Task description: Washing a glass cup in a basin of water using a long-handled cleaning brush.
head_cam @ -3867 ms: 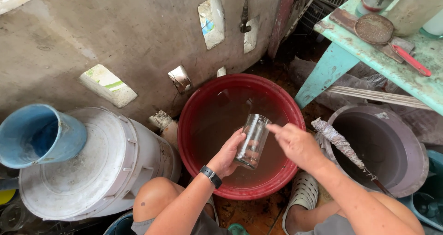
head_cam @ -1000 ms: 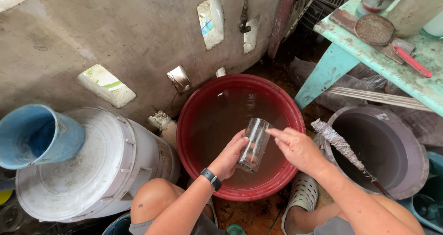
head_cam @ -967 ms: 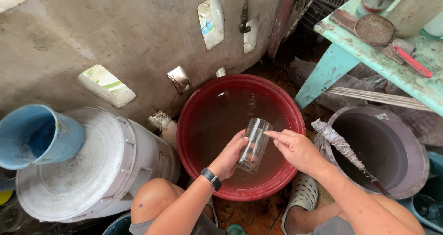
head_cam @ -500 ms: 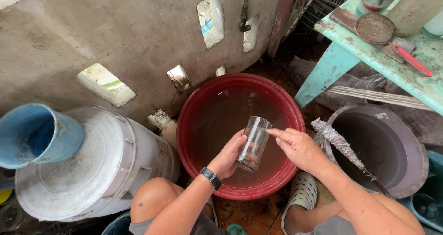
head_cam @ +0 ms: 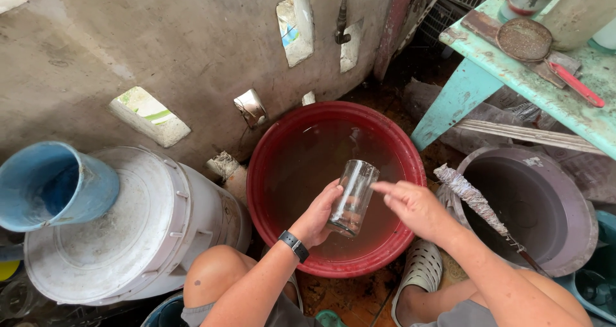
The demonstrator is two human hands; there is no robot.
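Observation:
A clear drinking glass (head_cam: 351,197) is held upright over a red basin (head_cam: 269,145) full of water. My left hand (head_cam: 319,214), with a black band at the wrist, grips the glass from the left side near its base. My right hand (head_cam: 411,205) hovers just right of the glass, index finger stretched toward its rim and fingers apart; whether the fingertip touches the glass is unclear.
A white bucket lid (head_cam: 122,234) with a blue scoop (head_cam: 54,184) lies at the left. A grey basin (head_cam: 539,205) with a foil-wrapped stick (head_cam: 473,198) sits at the right. A turquoise table (head_cam: 552,89) carries a rusty pan. A concrete wall stands behind.
My right hand has drawn slightly back from the glass, its fingers now spread. The glass and left hand stay over the basin.

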